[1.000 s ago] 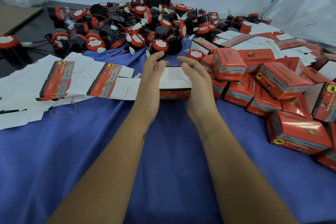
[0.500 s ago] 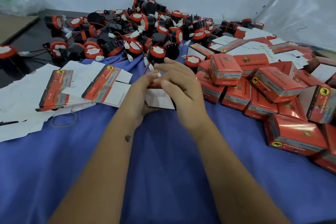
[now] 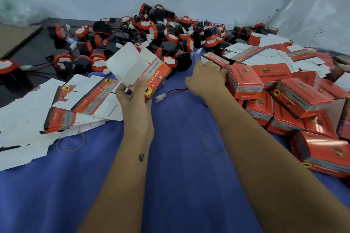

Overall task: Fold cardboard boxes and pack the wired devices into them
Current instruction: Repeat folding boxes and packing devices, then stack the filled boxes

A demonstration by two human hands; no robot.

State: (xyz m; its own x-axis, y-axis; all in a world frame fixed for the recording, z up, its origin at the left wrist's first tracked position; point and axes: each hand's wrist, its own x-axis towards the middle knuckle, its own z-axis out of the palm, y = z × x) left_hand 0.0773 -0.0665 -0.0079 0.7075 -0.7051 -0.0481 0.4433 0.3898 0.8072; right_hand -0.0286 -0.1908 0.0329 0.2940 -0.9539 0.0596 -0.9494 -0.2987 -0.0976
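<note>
Hands work apart over the blue cloth [image 3: 180, 185]. Left hand [image 3: 132, 94] is raised, grasping a red box [image 3: 151, 75] tilted up with its white flaps open. Right hand [image 3: 206, 79] reaches far right against the stacked boxes [image 3: 246, 79]; whether it grasps anything I cannot tell. Wired devices [image 3: 151, 30] lie heaped at the far side.

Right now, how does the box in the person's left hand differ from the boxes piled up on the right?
The held box is lifted and tilted in the left hand; the piled boxes rest on the blue cloth. The held box has a white flap standing open; the piled boxes look shut on the sides that show. The held box is alone; the piled boxes lean against each other. Both share the same red printed design.
</note>
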